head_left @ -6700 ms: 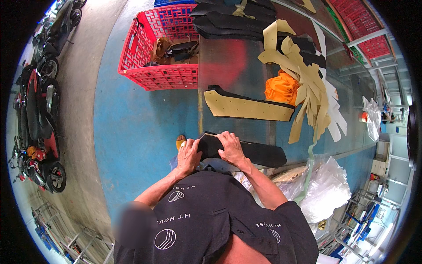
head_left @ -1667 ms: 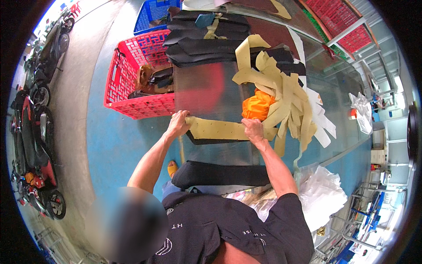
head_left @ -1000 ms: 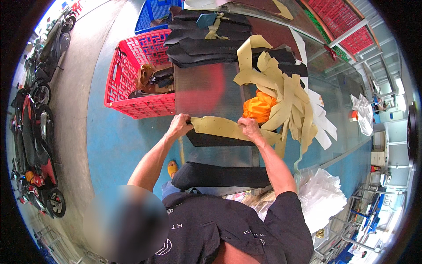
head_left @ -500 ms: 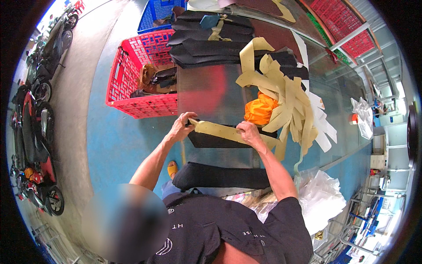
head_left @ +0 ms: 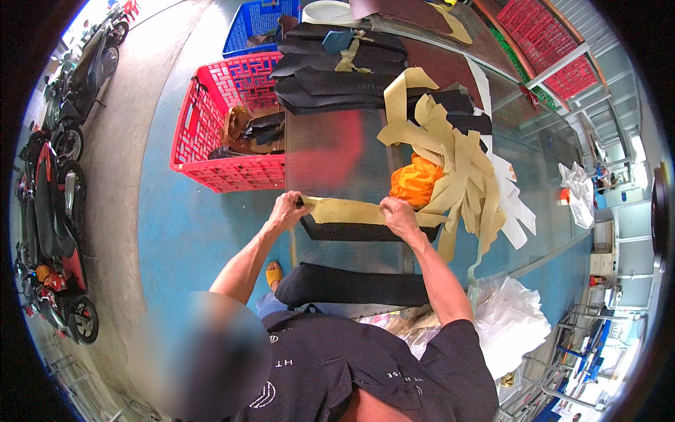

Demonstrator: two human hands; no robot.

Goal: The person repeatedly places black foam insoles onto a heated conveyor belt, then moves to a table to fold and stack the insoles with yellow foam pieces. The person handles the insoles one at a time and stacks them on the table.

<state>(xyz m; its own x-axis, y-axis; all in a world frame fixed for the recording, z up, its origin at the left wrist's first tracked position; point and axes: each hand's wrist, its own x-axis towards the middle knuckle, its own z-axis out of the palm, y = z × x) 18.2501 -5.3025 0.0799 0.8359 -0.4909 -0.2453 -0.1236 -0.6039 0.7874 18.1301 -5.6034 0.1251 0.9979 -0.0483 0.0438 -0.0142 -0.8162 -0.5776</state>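
Note:
A long tan strip [head_left: 343,211] dotted with small holes stretches between my two hands, over a black sheet piece [head_left: 351,231] on the table. My left hand [head_left: 285,212] pinches the strip's left end, where a bit of black material shows by the fingertips. With closed fingers, my right hand [head_left: 401,218] grips the strip farther right, near its upper edge. Just beyond that hand sits an orange cloth bundle [head_left: 416,181], beside a heap of loose tan strips [head_left: 460,165]. Nearer to me lies a stack of black pieces [head_left: 351,284] along the table's front edge.
A red crate [head_left: 232,173] with scraps inside stands left of the table, a blue crate [head_left: 242,35] behind it. Stacks of black pieces [head_left: 330,90] occupy the far side. Clear plastic bags [head_left: 510,323] lie at the near right. Motorbikes [head_left: 60,204] line the far left.
My left hand has come slightly nearer to me, and the strip's left end has lowered with it. The strip now runs more level above the black piece. My right hand has barely moved.

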